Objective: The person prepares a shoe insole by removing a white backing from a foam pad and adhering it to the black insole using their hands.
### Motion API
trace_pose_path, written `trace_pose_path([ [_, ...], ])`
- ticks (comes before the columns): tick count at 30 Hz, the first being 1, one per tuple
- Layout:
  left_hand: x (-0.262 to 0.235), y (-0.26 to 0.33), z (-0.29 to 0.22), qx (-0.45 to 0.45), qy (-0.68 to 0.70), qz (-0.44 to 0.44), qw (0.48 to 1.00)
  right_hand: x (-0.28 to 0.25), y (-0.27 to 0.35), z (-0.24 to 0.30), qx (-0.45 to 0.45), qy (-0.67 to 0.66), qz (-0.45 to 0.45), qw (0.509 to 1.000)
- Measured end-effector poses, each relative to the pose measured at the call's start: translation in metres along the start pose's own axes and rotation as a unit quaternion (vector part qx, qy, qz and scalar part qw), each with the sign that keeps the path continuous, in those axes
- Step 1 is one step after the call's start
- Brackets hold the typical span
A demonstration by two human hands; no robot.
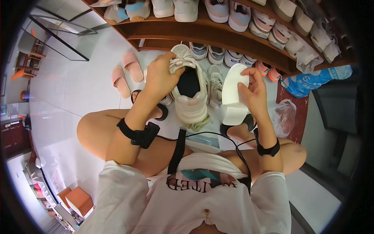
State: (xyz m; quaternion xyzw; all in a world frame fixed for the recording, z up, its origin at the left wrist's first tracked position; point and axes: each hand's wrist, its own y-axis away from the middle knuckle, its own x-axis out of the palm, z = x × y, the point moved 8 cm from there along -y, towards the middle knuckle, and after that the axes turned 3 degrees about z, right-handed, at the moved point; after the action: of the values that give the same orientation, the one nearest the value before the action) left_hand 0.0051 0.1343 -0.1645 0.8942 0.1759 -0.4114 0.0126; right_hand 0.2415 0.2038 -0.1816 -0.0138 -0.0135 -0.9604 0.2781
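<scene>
My left hand (159, 76) grips a chunky white sneaker (191, 110) by its laced tongue. The shoe's toe points away from me, and its opening shows a dark interior. In my right hand (256, 93), a flat white insole-shaped piece (232, 87) is pinched by its right edge between thumb and fingers. Its rounded end points away, and the near end bends at a crease. The piece is beside the sneaker, apart from it. Below the sneaker's heel, a yellowish-green cloth (200, 124) partly shows.
A brown wooden shoe rack (167, 31) full of shoes spans the far side. Pink slippers (133, 67) lie on the tiled floor at left. A grey-white sneaker (215, 84) stands between my hands. At right are a clear plastic bag (284, 117) and a blue package (304, 84).
</scene>
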Motion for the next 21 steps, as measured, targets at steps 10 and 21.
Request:
trace_pose_path([
  [10,0.016,0.014,-0.021,0.044,-0.004,-0.001,0.999,0.041,0.003,0.022,-0.020,-0.088,0.032,0.995],
  [21,0.092,0.006,0.070,-0.063,-0.041,0.054,0.996,-0.040,0.002,-0.006,-0.017,-0.014,-0.110,0.994],
])
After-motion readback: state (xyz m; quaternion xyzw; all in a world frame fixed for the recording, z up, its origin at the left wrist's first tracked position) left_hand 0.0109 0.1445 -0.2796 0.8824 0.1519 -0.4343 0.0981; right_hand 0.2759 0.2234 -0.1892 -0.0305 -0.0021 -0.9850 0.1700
